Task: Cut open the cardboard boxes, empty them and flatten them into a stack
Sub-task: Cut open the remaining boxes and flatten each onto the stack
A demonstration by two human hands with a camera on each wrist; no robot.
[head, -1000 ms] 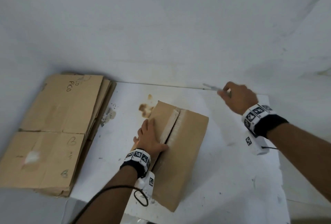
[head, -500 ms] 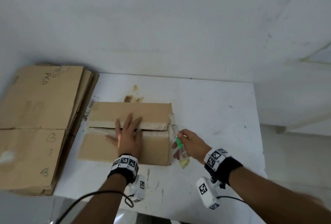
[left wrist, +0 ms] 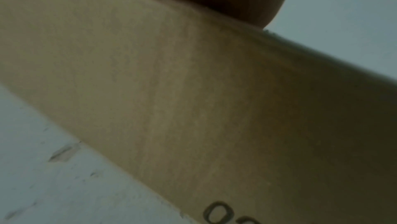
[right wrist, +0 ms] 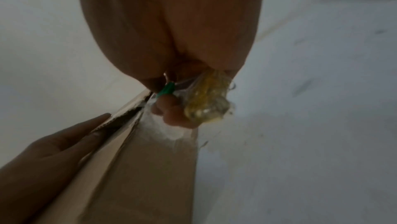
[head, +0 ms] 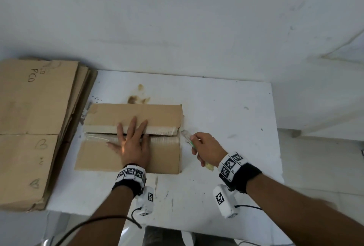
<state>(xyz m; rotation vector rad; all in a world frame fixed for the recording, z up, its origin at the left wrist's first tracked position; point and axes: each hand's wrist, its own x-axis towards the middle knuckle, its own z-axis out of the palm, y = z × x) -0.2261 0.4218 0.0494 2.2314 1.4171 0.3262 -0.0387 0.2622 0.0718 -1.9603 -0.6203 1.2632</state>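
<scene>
Brown taped cardboard box (head: 134, 111): flat on white table (head: 226, 108), pinned by your spread left hand (head: 132, 145) for cutting. Right hand (head: 208, 149) grips clear green-yellow cutter (head: 188, 137), tip at the seam's right end.

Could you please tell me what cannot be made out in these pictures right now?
- Brown cardboard box contents: hidden by its flaps, every view.
- Clear green-and-yellow cutter blade: too small in head view, hidden by the right hand in right wrist view.
- Left hand fingers: left wrist view shows only blurred cardboard.
</scene>
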